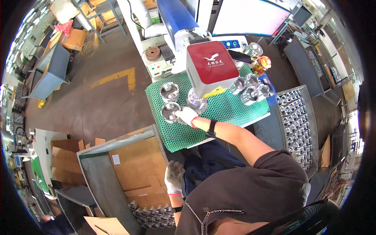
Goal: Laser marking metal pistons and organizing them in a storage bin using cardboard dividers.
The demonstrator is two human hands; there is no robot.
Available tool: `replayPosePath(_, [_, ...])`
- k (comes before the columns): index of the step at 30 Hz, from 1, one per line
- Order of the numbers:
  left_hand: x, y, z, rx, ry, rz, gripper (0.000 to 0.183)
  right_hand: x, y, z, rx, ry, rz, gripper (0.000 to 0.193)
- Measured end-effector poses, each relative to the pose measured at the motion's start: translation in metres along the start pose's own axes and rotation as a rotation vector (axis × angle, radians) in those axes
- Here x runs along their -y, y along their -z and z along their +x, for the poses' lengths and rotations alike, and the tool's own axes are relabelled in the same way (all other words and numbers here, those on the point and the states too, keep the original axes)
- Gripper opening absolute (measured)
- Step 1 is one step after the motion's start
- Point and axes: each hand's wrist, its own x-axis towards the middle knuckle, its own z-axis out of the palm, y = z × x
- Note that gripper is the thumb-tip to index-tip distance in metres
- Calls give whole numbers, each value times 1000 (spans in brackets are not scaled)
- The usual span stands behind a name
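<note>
My right hand, in a white glove with a red cuff, reaches over the green perforated mat. Its fingers close on the near rim of a shiny round metal cup. Just beyond that stands a second metal cup. To the right, another metal piece sits beneath the red-topped machine head, which hides part of it. My left hand, also gloved, hangs low beside my lap with fingers stretched out and nothing in them.
Several metal cups cluster at the mat's right side. A tray at the right holds rows of metal parts. At the lower left, a cardboard-lined bin contains more metal cups. A lit screen stands behind the machine.
</note>
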Motion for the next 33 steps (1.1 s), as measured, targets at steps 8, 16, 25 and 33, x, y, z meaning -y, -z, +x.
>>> replayPosePath(8, [2,-51,39,25,103,176,49,-47,90,-128,718,152,-756,40])
replayPosePath(16, [-1,-107,82,135,121,346,52,10,279,-75,-443,368,-1320,38])
replayPosePath(25, [-10,-43,52,68,55,351,56,-24,232,-90,-252,340,-1298,23])
replayPosePath(33, [-25,-90,11,330,-1,53,54,82,67,-182,635,199,-341,37])
